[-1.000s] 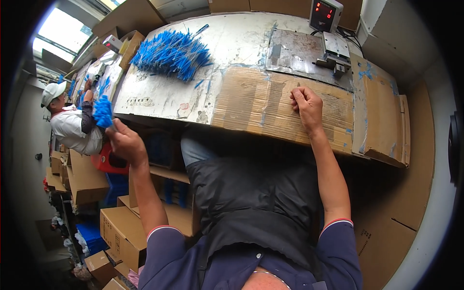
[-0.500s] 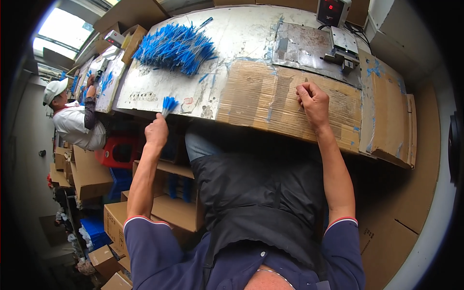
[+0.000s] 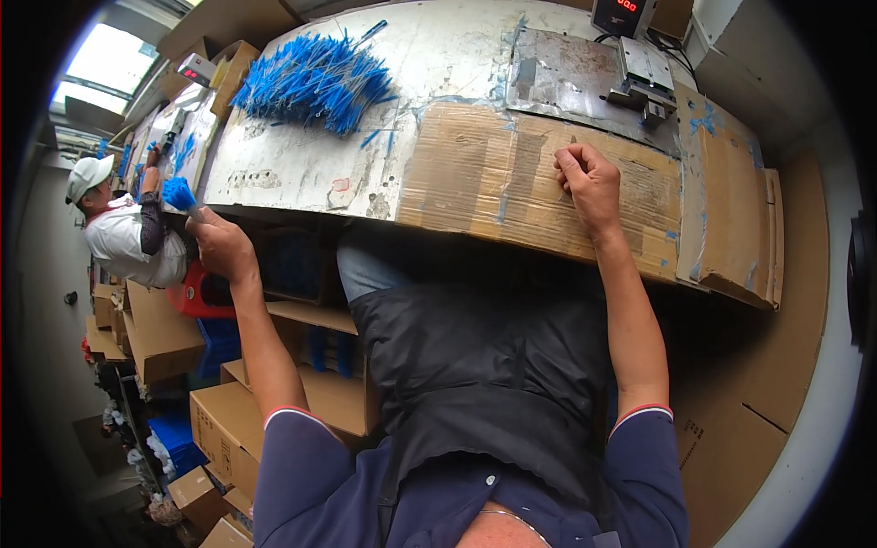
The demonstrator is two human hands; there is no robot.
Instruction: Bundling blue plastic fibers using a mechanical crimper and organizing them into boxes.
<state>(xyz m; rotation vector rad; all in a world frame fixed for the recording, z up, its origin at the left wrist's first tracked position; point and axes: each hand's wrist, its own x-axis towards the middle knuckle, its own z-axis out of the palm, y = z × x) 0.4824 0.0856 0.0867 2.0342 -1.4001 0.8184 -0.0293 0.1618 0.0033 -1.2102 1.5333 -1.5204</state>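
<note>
My left hand [image 3: 222,242] is closed round a small bundle of thin blue-tipped sticks [image 3: 179,194]. It is out past the left part of the table's front edge, with the blue ends upward and away from me. My right hand [image 3: 589,183] is over the cardboard sheet [image 3: 457,173] on the table, fingers curled with thumb against forefinger. Whether anything is pinched there I cannot make out. A large heap of similar blue sticks with pale stems [image 3: 315,84] lies on the far left of the white table [image 3: 283,164].
Beyond the cardboard lies a metal plate [image 3: 566,78] carrying a metal fixture [image 3: 644,73]. A box with a red digital display [image 3: 624,16] stands behind it. At far left a co-worker in a white cap [image 3: 119,219] sits at another table. Cardboard boxes [image 3: 224,425] stand below left.
My left hand has swung left with the bundle, away from the table's front edge. My right hand has barely moved. The view has shifted slightly, and the red display reads differently.
</note>
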